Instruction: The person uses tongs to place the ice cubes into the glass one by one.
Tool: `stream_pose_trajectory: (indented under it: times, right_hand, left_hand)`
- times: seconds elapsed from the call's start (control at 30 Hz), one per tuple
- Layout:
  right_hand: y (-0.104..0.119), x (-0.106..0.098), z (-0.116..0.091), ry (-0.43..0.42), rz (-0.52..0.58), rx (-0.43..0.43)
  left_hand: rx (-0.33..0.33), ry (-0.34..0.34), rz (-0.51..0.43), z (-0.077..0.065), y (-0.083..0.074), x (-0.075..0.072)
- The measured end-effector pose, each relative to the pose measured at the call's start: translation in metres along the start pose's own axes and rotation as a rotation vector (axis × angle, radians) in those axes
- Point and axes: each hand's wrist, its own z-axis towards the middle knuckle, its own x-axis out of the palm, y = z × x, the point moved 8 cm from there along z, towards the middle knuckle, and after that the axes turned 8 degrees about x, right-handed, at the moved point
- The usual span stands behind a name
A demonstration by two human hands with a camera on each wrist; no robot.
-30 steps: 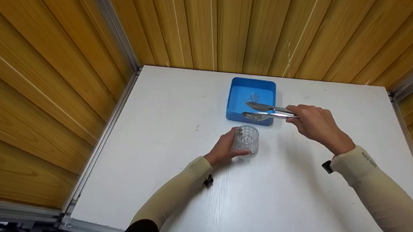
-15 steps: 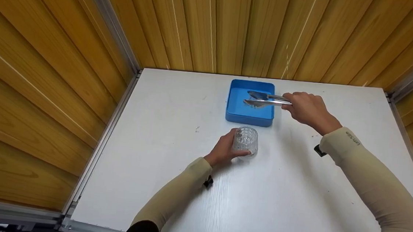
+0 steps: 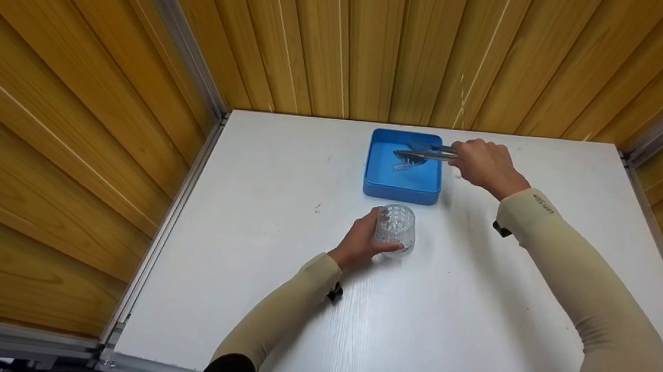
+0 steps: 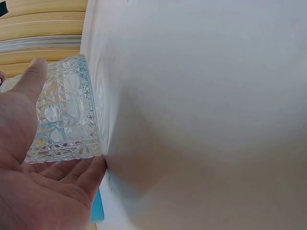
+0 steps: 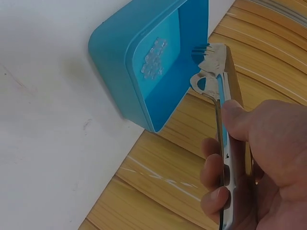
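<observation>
My left hand (image 3: 358, 240) holds a clear patterned glass tumbler (image 3: 396, 223) on the table, its fingers behind and thumb across the near side. The left wrist view shows the tumbler (image 4: 67, 105) close up, with its cut facets. My right hand (image 3: 483, 165) grips metal food tongs (image 5: 231, 167) by their handles. In the head view the tongs reach in over an open blue box (image 3: 400, 195), with their two ends apart. On the floor of the box lies a small cluster of clear, ice-like pieces (image 5: 154, 60). Nothing shows between the tong ends in the right wrist view.
The white tabletop (image 3: 270, 216) carries the box near its far edge and the tumbler just in front of it. Wood-patterned walls (image 3: 372, 47) stand at the back and sides. A metal rail (image 3: 170, 203) runs along the left edge.
My right hand has moved leftward and away from me, bringing the tongs farther over the blue box. The left hand and tumbler have stayed put.
</observation>
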Motion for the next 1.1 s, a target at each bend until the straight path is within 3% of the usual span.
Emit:
stream_pose_trajectory:
  times: [0.5, 0.83, 1.1]
  right_hand:
    - [-0.013, 0.014, 0.019, 0.057, -0.029, 0.081]
    - [-0.016, 0.022, 0.024, 0.028, -0.072, 0.096]
    - [-0.016, 0.029, 0.025, 0.046, -0.033, 0.11]
  left_hand:
    - [0.012, 0.004, 0.004, 0.003, -0.004, 0.002]
    - [0.033, 0.001, 0.036, 0.005, -0.006, 0.002]
    - [0.042, -0.005, 0.03, 0.005, -0.006, 0.001]
